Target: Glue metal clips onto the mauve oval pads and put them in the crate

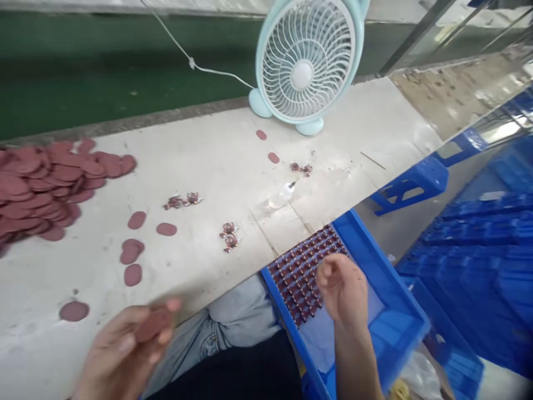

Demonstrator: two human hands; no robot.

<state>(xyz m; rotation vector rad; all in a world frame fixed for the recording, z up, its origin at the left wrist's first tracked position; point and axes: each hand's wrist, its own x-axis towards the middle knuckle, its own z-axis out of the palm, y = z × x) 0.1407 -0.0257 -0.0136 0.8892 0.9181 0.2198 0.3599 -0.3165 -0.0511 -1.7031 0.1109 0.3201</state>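
My left hand (pixel 114 350), at the front edge of the bench, is closed on a reddish-brown oval disc (pixel 153 325); I cannot tell whether it is one disc or more. My right hand (pixel 343 286) hangs over a blue crate (pixel 387 289), its fingers curled together. Whatever those fingers may hold is hidden. Below it, neat rows of small dark-red pieces with metal bits (pixel 297 275) line the far part of the crate. Several loose oval discs (pixel 133 275) lie on the white bench near my left hand.
A large pile of oval discs (pixel 41 186) covers the bench's left end. Small clusters of metal parts (pixel 230 238) and a clear dropper bottle (pixel 281 197) lie mid-bench. A light-blue fan (pixel 308 61) stands behind. Stacked blue crates (pixel 491 255) and blue stools (pixel 416 180) are at right.
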